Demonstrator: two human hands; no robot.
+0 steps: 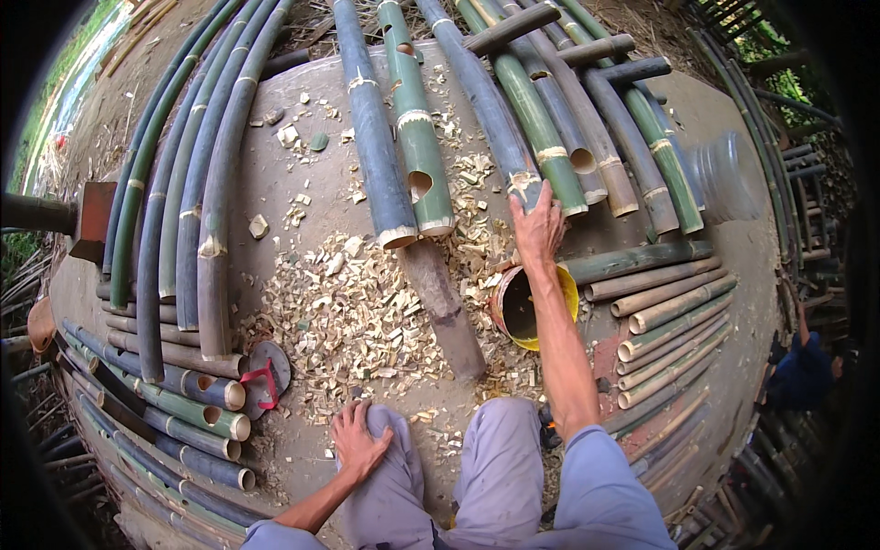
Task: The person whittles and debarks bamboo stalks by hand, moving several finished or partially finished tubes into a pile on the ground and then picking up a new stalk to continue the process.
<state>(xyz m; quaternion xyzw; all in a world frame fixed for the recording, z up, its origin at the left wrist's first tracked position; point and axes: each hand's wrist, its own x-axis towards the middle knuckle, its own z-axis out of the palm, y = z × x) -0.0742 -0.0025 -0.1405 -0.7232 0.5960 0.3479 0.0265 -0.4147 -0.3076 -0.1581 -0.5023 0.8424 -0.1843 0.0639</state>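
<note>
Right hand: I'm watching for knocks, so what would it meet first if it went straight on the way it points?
The grey-blue pole, at its near end. The right hand looks to be touching it, though depth leaves contact uncertain.

Two hands show, the left hand (359,442) and the right hand (539,229), with two middle bamboo poles (376,156), at least five left-side bamboo poles (220,202) and at least six right-side bamboo poles (543,137). Three short crosspieces (596,49), one yellow-rimmed bucket (575,291) and one red-strapped sandal (269,390) appear; the bamboo chips (339,312) are too many to count.
</note>
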